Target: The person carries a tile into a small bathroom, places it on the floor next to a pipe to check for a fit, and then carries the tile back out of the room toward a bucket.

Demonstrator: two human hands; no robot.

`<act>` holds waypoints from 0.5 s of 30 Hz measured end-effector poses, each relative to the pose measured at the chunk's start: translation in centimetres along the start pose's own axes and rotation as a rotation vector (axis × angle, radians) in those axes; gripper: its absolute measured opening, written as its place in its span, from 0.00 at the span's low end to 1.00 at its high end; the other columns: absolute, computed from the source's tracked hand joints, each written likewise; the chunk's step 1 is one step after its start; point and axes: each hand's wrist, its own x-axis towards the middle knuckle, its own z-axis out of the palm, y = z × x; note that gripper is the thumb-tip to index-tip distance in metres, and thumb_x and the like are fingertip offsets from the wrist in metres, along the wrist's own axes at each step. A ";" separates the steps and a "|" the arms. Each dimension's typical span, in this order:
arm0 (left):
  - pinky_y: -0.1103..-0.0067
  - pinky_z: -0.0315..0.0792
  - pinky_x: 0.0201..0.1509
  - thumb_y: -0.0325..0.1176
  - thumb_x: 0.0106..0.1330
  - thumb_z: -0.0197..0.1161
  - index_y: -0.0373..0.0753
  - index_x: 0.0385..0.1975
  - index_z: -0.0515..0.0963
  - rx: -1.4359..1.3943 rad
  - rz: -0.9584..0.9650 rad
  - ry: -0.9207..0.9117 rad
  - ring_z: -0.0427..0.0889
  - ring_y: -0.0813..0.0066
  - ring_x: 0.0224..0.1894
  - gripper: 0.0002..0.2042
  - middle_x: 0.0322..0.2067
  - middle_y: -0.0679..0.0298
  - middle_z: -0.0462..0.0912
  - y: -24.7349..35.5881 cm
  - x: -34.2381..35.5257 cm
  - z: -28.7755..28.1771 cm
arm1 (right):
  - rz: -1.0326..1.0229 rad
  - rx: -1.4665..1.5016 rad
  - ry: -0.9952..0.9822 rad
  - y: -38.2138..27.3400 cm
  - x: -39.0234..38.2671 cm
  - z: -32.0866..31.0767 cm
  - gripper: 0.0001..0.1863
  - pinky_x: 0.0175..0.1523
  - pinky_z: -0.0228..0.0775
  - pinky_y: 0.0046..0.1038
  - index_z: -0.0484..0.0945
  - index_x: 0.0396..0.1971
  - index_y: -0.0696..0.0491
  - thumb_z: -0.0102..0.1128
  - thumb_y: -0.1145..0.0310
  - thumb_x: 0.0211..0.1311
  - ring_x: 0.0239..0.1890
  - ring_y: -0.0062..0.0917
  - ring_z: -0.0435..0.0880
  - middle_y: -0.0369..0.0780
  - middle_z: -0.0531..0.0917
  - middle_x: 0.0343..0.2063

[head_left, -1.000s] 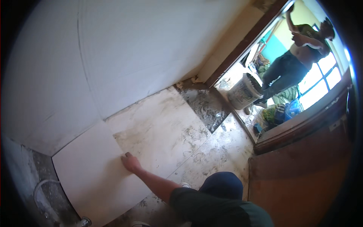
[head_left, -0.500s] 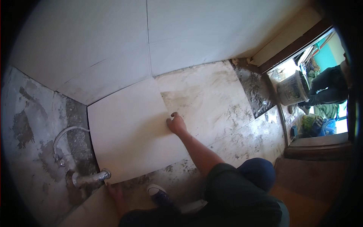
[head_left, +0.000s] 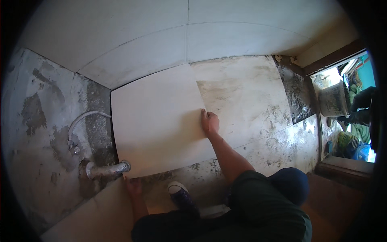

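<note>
Right hand (head_left: 210,124) clasps the tile (head_left: 157,117) by its right edge, left hand (head_left: 134,188) at its near-left corner, grip hard to read! Tile's in the floor (head_left: 250,97)'s far-left corner; smart play: move both sides evenly, clear of that pipe (head_left: 105,169).

A small room under renovation, apparently a bathroom or washroom: a thick metal pipe (head_left: 107,169) juts out at 8 o'clock and a pale hose (head_left: 96,112) loops at 9, both at a bare, patchy wall (head_left: 40,133). A pale, seamed wall (head_left: 161,36) rises at 12 o'clock. Near the centre, a clean tile (head_left: 157,121) borders smeared floor tiles (head_left: 242,92) at 2 o'clock, which give way to rough, dark ground (head_left: 297,92) before the doorway (head_left: 334,59) at 3 o'clock. A grimy bucket (head_left: 332,101) stands just beyond the threshold (head_left: 318,117).
</note>
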 end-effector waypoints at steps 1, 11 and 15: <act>0.59 0.67 0.63 0.38 0.72 0.50 0.35 0.55 0.69 0.002 -0.001 0.009 0.71 0.57 0.58 0.17 0.57 0.53 0.72 -0.5 -0.4 0.3 | 0.006 -0.006 -0.005 0.4 0.2 -0.2 0.27 0.45 0.70 0.44 0.82 0.29 0.58 0.49 0.46 0.63 0.38 0.51 0.81 0.54 0.82 0.31; 0.59 0.66 0.64 0.35 0.72 0.48 0.34 0.53 0.70 -0.052 -0.050 -0.002 0.73 0.58 0.57 0.15 0.54 0.54 0.74 -1.9 -2.1 2.5 | 0.058 -0.027 -0.040 1.9 0.4 -1.2 0.27 0.47 0.70 0.46 0.83 0.34 0.55 0.48 0.45 0.63 0.41 0.49 0.81 0.52 0.83 0.33; 0.62 0.68 0.63 0.34 0.71 0.49 0.34 0.51 0.72 -0.024 -0.057 -0.005 0.76 0.60 0.54 0.14 0.50 0.55 0.78 -1.9 -1.7 1.7 | 0.045 -0.009 -0.049 1.6 0.3 -1.5 0.26 0.48 0.70 0.45 0.83 0.37 0.56 0.48 0.46 0.63 0.41 0.50 0.81 0.52 0.83 0.34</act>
